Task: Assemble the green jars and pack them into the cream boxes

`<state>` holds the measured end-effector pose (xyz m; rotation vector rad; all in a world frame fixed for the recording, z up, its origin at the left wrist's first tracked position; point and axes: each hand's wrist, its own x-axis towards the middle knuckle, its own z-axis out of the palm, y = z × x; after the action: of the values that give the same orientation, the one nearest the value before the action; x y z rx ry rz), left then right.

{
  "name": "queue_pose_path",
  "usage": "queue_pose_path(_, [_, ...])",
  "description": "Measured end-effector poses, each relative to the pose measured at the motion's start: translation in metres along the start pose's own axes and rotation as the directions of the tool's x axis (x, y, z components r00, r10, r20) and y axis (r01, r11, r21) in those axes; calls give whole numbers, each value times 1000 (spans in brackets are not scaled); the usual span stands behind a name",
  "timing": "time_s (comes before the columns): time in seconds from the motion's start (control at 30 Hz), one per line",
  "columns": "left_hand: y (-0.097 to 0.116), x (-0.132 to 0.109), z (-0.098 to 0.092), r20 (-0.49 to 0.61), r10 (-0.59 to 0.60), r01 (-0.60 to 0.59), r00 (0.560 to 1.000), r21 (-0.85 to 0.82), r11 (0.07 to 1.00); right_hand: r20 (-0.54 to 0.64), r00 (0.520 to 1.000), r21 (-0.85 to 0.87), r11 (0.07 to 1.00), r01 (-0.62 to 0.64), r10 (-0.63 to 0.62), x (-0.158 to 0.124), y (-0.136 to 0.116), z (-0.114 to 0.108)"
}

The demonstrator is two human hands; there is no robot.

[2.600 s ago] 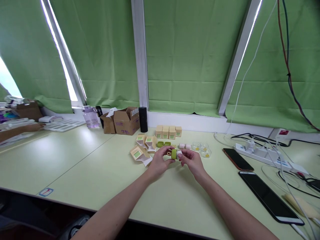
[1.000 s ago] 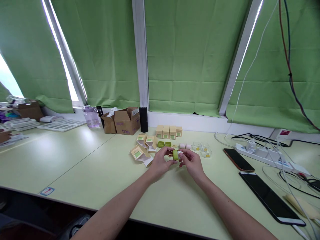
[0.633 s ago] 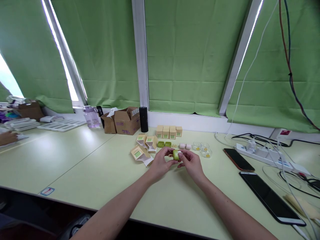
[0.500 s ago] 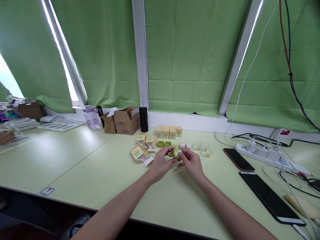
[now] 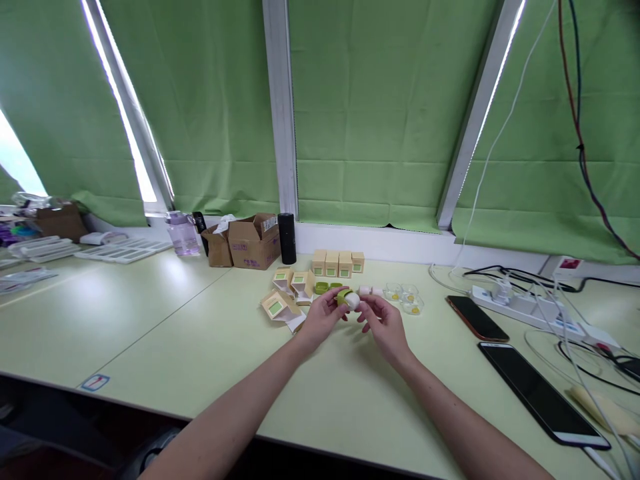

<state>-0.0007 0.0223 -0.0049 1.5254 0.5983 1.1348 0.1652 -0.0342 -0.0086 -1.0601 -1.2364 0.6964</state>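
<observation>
My left hand (image 5: 323, 321) is closed on a small green case (image 5: 343, 296) with a rounded white piece (image 5: 353, 301) showing at its right side. Close beside the white piece is my right hand (image 5: 385, 327), fingers curved and apart; whether its thumb tip touches the piece I cannot tell. Behind the hands lie green open cases (image 5: 321, 288) and pale pink cylinders (image 5: 370, 291), partly covered by the fingers. Clear round containers with yellow bits (image 5: 410, 300) stand to the right. Opened cardboard boxes with green windows (image 5: 281, 308) lie left of my left hand.
Several closed small boxes (image 5: 339, 264) stand in a row at the back. Larger cartons (image 5: 254, 243), a black cylinder (image 5: 287, 239) and a purple bottle (image 5: 183, 233) are at back left. Two phones (image 5: 543, 393) and a power strip (image 5: 530, 310) with cables occupy the right.
The green case has turned and moved slightly left and up, exposing more of its white piece. My right fingers have loosened from around it.
</observation>
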Motion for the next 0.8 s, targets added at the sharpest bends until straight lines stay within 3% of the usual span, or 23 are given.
queue_pose_path(0.1, [0, 1, -2, 49, -38, 46, 998, -162, 986, -5, 979, -236, 952, 197, -204, -3, -4, -4])
queue_pose_path(0.27, [0, -2, 2, 202, -63, 120, 977, -286, 951, 163, 903, -445, 787, 427, -398, -6, -3, -4])
queue_pose_path(0.57, [3, -4, 4, 274, -61, 121, 960, -205, 971, 231, 825, -492, 670, 556, -516, 0, 16, -5])
queue_pose_path(0.8, [-2, -6, 4, 178, -103, 133, 979, -168, 977, 287, 748, -608, 490, 625, -598, -1, 15, -6])
